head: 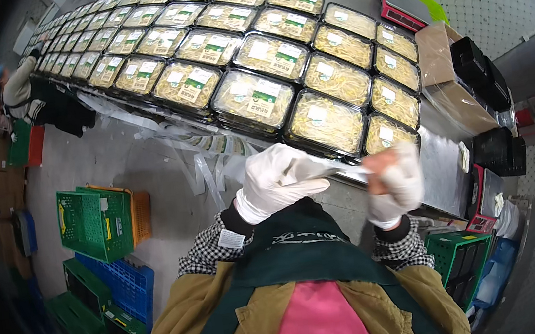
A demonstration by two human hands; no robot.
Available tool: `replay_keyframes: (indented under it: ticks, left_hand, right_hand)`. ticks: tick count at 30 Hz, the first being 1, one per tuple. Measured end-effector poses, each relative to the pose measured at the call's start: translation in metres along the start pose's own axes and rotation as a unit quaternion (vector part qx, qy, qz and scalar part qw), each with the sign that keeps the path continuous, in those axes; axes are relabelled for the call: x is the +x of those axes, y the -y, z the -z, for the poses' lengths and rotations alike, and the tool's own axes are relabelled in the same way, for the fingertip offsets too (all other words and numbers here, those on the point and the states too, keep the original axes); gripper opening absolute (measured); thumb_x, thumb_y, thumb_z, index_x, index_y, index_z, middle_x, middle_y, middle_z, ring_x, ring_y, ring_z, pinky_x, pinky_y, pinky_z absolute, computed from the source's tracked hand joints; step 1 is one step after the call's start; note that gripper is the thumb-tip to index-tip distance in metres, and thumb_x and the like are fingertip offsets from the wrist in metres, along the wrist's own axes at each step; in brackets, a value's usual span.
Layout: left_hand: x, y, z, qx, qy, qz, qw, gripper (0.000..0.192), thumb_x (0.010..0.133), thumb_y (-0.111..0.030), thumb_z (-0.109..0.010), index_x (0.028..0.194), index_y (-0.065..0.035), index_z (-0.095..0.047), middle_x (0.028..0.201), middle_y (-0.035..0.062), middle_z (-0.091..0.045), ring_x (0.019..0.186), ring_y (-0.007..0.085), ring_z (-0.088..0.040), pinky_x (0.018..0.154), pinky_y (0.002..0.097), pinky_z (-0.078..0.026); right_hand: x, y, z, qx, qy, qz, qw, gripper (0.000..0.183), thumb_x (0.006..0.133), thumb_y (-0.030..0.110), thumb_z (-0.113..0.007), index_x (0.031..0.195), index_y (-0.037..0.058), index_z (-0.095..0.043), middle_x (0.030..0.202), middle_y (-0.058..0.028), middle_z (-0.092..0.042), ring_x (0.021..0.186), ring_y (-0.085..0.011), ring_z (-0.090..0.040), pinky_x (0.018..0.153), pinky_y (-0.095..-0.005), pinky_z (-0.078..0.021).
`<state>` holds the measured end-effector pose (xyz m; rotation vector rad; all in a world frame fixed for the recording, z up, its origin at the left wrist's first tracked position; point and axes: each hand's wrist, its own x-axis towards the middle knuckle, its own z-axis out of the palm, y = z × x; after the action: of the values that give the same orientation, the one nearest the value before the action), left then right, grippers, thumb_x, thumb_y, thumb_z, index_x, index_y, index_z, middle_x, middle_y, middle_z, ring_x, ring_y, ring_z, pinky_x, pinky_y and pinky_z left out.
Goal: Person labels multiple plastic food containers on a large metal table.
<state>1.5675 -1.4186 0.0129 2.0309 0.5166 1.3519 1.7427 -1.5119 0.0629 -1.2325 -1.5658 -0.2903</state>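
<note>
My left hand (276,181), in a white glove, grips a pale, thin strip (335,164) that looks like label backing. The strip's far end is pinched in my right hand (395,184), which is blurred; its glove leaves some fingertips bare. Both hands are in front of my apron, just short of the table edge. Beyond them stand black trays of bean sprouts with clear lids. The nearest tray (327,122) carries a small white label, while the tray to its left (254,99) also bears a green and tan printed label.
A label strip with loose backing (217,143) hangs off the table's edge. Red scales (401,8) and a cardboard box (441,53) are at the right. Green crates (96,223) and a blue crate (121,285) stand on the floor. A person (33,95) works at the far left.
</note>
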Motion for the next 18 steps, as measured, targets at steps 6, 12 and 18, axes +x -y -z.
replay_keyframes:
  ticks: [6,12,18]
  left_hand:
    - [-0.046,0.02,0.003,0.064,0.297,0.097,0.948,0.029,0.08,-0.025,-0.076,0.099,-0.0039,-0.069,0.073,0.0047,-0.066,0.064,0.0187,-0.064,0.062,0.0304,-0.052]
    - [-0.059,0.005,-0.018,-0.282,0.2,0.526,0.777,0.026,0.086,-0.004,-0.067,0.11,0.0062,-0.066,0.099,0.0103,-0.07,0.086,0.0126,-0.067,0.077,0.025,-0.054]
    - [-0.069,0.008,-0.046,-0.281,0.097,0.526,0.797,0.027,0.086,-0.009,-0.068,0.108,0.007,-0.066,0.096,0.0099,-0.071,0.084,0.0098,-0.066,0.073,0.0233,-0.052]
  right_hand:
    - [0.013,-0.07,0.006,0.166,-0.11,-0.402,0.894,0.008,0.091,0.01,-0.065,0.09,0.0024,-0.063,0.081,-0.0011,-0.059,0.073,-0.0097,-0.053,0.069,-0.0232,-0.0424]
    - [-0.079,-0.148,-0.044,-0.243,0.218,-0.219,0.919,0.049,0.069,0.038,-0.078,0.104,0.0076,-0.062,0.095,-0.0089,-0.061,0.097,-0.0262,-0.054,0.085,-0.0427,-0.0383]
    - [-0.061,-0.141,-0.008,-0.123,0.328,-0.184,0.918,0.062,0.075,0.037,-0.076,0.123,0.0035,-0.057,0.124,-0.0156,-0.055,0.113,-0.0276,-0.05,0.099,-0.0417,-0.0366]
